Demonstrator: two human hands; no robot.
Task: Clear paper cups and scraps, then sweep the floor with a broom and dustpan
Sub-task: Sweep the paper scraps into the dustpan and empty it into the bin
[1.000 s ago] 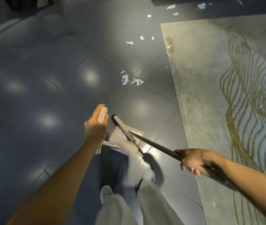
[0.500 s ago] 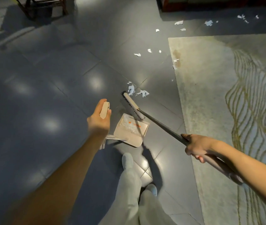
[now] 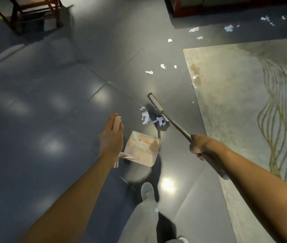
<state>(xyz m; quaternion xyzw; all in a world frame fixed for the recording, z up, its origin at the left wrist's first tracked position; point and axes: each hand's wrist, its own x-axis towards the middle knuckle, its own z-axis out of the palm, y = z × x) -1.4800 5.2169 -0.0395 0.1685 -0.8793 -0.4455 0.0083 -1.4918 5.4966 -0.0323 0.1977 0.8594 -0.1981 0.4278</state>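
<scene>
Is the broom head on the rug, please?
No, the broom head is over the dark tiles beside paper scraps, clear of the rug.

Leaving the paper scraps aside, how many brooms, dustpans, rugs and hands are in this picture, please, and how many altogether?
broom: 1
dustpan: 1
rug: 1
hands: 2, the left hand and the right hand
Total: 5
</scene>
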